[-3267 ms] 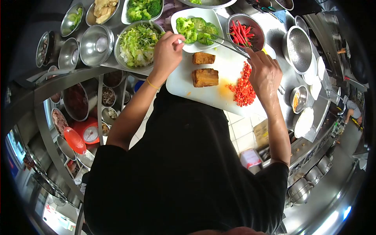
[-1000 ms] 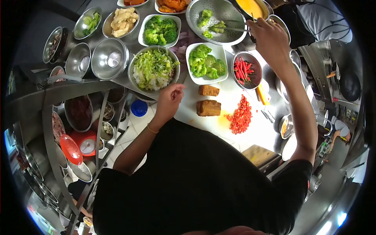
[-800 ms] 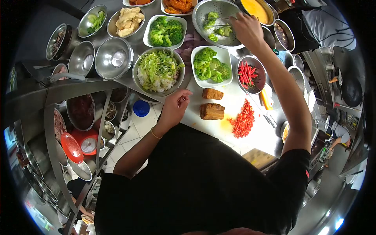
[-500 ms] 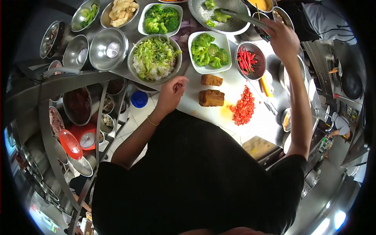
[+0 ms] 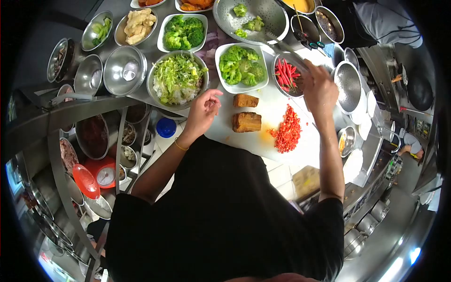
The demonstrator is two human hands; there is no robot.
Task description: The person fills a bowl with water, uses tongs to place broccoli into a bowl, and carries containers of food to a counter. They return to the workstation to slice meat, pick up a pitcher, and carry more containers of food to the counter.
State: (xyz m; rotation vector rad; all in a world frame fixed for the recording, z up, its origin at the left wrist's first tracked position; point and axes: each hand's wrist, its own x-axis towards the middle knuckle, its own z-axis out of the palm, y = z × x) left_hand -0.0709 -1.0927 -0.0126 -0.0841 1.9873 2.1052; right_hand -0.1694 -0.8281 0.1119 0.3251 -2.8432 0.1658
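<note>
My right hand (image 5: 320, 91) is closed around metal tongs (image 5: 289, 54), whose tips reach over the white square dish of broccoli (image 5: 242, 68). A steel bowl of red chilies (image 5: 286, 74) lies just left of that hand. My left hand (image 5: 203, 110) hovers with its fingers curled and apart, nothing in them, beside the bowl of rice and chopped greens (image 5: 178, 80). Two brown blocks of food (image 5: 246, 121) and a heap of chopped red chili (image 5: 287, 131) lie on the white board (image 5: 221, 128). Broccoli pieces (image 5: 255, 23) sit in the perforated colander (image 5: 225, 21).
A second broccoli dish (image 5: 183, 32) and steel bowls (image 5: 125, 70) stand along the back left. At the right are an empty colander (image 5: 347, 87), a small bowl (image 5: 347, 141) and white plates (image 5: 353, 165). Another person (image 5: 408, 143) is at the far right.
My right hand has brought the tongs down and toward me, from the colander to above the broccoli dish. My left hand stays near the rice bowl. The view has shifted slightly.
</note>
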